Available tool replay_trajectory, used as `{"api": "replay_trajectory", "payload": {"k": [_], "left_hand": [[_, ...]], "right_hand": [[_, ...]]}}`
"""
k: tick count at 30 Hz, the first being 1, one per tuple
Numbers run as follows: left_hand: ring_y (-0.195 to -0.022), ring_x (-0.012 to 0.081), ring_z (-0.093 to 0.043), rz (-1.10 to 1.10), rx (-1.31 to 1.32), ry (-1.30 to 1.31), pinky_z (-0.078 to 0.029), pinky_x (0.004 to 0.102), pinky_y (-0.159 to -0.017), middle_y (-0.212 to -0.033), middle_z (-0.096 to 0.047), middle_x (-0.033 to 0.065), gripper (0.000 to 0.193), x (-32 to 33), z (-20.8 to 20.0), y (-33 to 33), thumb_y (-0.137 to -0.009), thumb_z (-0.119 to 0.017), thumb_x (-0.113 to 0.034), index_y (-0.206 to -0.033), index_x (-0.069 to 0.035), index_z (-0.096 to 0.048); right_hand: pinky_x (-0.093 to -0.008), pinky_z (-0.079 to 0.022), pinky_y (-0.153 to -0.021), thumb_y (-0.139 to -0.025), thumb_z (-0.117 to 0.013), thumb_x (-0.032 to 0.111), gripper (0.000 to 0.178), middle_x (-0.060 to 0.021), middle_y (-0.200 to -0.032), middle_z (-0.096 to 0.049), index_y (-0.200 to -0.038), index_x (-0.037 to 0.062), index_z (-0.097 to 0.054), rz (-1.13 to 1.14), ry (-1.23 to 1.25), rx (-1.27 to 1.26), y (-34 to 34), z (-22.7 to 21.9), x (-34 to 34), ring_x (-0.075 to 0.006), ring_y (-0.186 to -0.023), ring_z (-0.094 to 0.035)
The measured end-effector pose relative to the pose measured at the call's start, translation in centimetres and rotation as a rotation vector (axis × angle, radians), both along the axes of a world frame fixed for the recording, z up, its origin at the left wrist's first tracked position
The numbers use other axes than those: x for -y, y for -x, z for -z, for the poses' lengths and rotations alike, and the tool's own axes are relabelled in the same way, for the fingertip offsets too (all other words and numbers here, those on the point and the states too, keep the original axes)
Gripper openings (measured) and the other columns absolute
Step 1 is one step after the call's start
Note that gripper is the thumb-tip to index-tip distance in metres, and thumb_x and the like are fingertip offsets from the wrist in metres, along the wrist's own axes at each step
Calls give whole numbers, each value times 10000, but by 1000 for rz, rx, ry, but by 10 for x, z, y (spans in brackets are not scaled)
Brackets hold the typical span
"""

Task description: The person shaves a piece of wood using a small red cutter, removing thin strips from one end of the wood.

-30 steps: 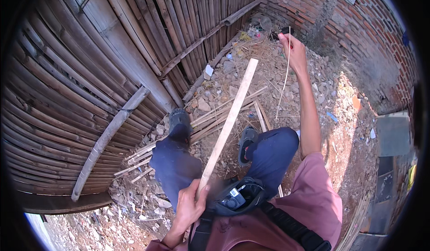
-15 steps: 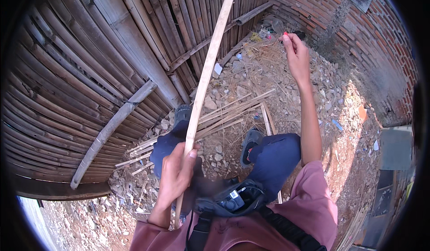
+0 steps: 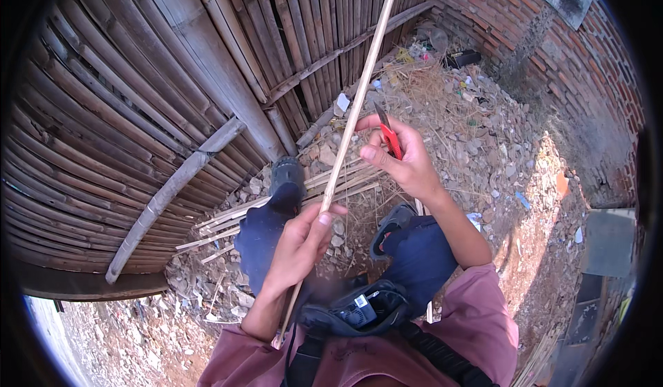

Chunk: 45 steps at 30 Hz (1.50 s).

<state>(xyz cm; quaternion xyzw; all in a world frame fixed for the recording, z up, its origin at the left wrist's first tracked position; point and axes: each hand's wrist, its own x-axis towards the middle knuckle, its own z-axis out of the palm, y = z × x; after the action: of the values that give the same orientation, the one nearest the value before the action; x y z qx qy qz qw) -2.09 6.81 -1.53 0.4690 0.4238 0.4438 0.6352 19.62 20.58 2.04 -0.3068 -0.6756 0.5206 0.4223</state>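
My left hand [image 3: 298,245] is closed round the lower part of a long pale bamboo strip [image 3: 358,104]. The strip slants up and to the right, its narrow edge turned toward me, and its lower end runs back beside my forearm. My right hand [image 3: 414,169] grips a red utility knife [image 3: 391,140] with a dark blade pointing up and away. Its index finger reaches behind the strip around mid-length, and the blade stands just right of the strip, apart from it.
More bamboo strips [image 3: 356,180] lie on the rubble between and beyond my feet. A bamboo wall [image 3: 124,131] rises on the left, a brick wall [image 3: 476,14] at the far right. An open dark pouch [image 3: 356,304] hangs at my waist. Straw and litter [image 3: 421,76] lie in the far corner.
My right hand has come back toward me and left with the knife, from far out to beside the strip. The strip has turned edge-on, and its far tip has moved up and right.
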Motion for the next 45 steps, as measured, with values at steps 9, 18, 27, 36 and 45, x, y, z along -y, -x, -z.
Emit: {"api": "replay_trajectory", "payload": {"k": [9, 18, 27, 36, 45], "left_hand": [[-598, 42, -394, 91, -65, 56, -344, 220, -515, -774, -452, -37, 508, 3, 3, -5, -1187, -365, -423, -1365, -3, -590], [-601, 50, -368, 138, 110, 154, -340, 216, -524, -775, -463, -12, 523, 2, 17, -2, -1178, -342, -498, -1137, -31, -573], [-532, 29, -407, 97, 161, 93, -354, 212, -484, -730, -504, -30, 247, 1, 15, -1, -1170, -484, -290, -1156, -58, -569], [-539, 12, -414, -91, 158, 151, -327, 205, -487, -722, -525, -60, 155, 6, 14, -4, -1139, -570, -231, -1131, -76, -570], [-592, 12, -414, -118, 127, 96, -318, 220, -532, -713, -500, -81, 213, 8, 20, -3, -1145, -557, -276, -1104, -70, -589]], "right_hand": [[-294, -553, -829, -971, -813, 213, 251, -69, -1001, -779, -1063, -16, -767, 66, 19, -12, 0, 13, -7, -102, -908, -693], [-209, -301, -518, -1053, -691, 241, 283, 95, -645, -481, -1175, -12, -728, 56, 76, -126, -7, 6, -12, -2, -504, -317], [-225, -257, -502, -1088, -649, 277, 335, 40, -741, -600, -1261, -3, -711, -86, 162, -164, -20, 11, -13, -7, -536, -353], [-334, -500, -627, -1010, -719, 368, 331, -83, -787, -671, -1041, 39, -698, 54, -545, 296, -15, 18, 0, -220, -660, -658], [-389, -538, -564, -904, -794, 454, 390, -63, -770, -674, -935, 77, -700, 19, -867, 464, 1, 28, 10, -280, -643, -699]]}}
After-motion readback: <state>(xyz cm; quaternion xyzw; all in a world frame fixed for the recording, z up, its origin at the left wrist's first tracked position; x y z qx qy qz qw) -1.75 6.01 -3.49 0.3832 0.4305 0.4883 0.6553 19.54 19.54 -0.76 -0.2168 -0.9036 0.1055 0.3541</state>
